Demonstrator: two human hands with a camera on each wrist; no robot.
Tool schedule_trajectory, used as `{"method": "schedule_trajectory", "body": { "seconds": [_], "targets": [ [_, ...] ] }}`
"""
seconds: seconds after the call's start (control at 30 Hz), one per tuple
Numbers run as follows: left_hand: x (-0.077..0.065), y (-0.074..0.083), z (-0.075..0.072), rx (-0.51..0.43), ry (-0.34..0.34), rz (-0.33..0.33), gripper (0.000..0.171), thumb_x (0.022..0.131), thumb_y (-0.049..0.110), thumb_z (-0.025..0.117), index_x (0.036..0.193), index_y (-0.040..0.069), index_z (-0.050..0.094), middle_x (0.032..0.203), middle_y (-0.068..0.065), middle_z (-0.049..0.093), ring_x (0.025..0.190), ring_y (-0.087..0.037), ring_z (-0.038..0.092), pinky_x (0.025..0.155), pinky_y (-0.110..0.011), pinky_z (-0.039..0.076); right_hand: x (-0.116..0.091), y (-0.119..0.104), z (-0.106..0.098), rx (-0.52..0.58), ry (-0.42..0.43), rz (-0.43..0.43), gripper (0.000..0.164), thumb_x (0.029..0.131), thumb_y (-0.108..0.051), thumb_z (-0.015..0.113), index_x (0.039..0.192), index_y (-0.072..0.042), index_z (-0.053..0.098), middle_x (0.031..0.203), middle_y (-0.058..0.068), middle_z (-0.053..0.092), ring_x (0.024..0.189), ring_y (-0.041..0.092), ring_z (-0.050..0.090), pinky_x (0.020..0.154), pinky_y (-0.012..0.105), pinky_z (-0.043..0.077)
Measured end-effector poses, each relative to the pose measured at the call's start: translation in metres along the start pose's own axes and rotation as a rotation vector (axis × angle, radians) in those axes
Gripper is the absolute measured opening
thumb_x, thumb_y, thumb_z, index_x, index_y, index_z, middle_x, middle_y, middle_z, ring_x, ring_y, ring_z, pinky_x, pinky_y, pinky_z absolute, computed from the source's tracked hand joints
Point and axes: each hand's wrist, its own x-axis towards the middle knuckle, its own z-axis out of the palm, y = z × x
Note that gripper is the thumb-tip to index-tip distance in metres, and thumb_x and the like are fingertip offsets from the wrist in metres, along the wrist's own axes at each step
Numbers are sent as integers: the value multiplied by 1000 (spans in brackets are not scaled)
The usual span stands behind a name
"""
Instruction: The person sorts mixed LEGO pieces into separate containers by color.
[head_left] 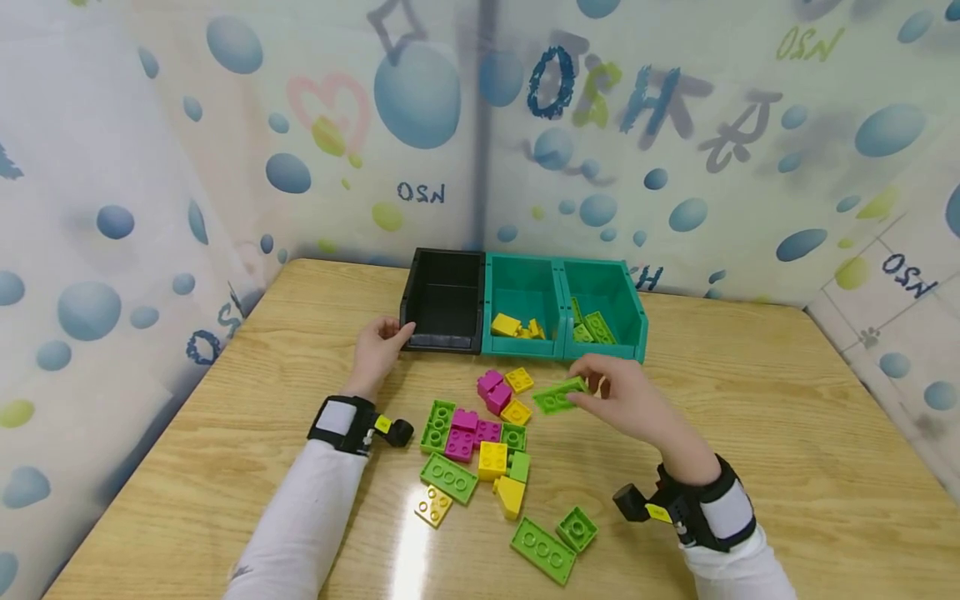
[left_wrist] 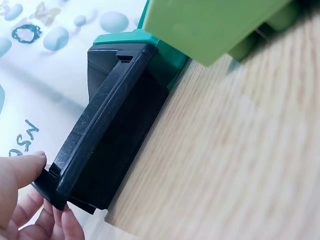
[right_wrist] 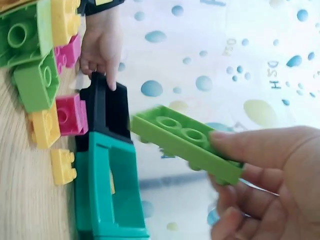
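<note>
My right hand (head_left: 622, 396) pinches a long green toy brick (head_left: 558, 396) by one end, between thumb and fingers. In the right wrist view that brick (right_wrist: 185, 142) is tilted, its hollow underside with round tubes showing. The front left corner of a black storage bin (head_left: 442, 308) is gripped by my left hand (head_left: 377, 354), with the thumb on the rim (left_wrist: 55, 175) and the fingers curled beneath. Joined to its right are two teal bins: the middle one (head_left: 523, 346) holds yellow bricks (head_left: 507, 325), the right one (head_left: 630, 346) green bricks (head_left: 600, 327). Nothing lies inside the black bin.
Loose bricks lie on the wooden table (head_left: 262, 400) in front of the bins: magenta ones (head_left: 459, 444), yellow ones (head_left: 492, 460) and green ones (head_left: 447, 477). Nearer me are a long green brick (head_left: 543, 550) and a square one (head_left: 577, 529). A patterned curtain (head_left: 337, 208) hangs behind.
</note>
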Motion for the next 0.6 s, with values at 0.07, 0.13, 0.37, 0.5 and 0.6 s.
{"method": "schedule_trajectory", "body": {
  "seconds": [0.07,0.13,0.37,0.5,0.6],
  "targets": [
    [0,0,0,8,6,4,31,92,33,62,100,4,55,89,-3,47,80,-17,44,63,-24,38,3,6,1,5,107,48,14,81,0,71,94,-3,64,77,3,58,69,11,47,57,24,41],
    [-1,0,0,11,10,8,30,92,33,62,100,4,55,89,-4,47,79,-17,44,62,-24,38,8,12,3,29,195,111,14,82,0,70,95,-1,64,77,7,57,70,15,47,59,24,43],
    [-2,-2,1,16,15,8,30,91,33,62,98,5,55,86,-3,46,76,-16,44,60,-23,38,20,35,7,86,335,307,19,87,-6,67,102,3,62,89,16,58,77,16,50,65,19,44],
    [-2,0,1,21,12,5,30,92,34,62,98,5,54,87,-3,46,77,-16,44,62,-24,38,26,47,7,104,450,366,19,87,-8,66,102,3,61,87,15,57,76,13,48,64,18,40],
    [-3,1,1,15,15,3,30,92,33,62,98,5,54,88,-3,46,79,-16,43,63,-25,37,32,55,8,80,513,387,19,88,-10,65,102,2,60,85,15,57,77,16,49,62,20,38]
  ]
}}
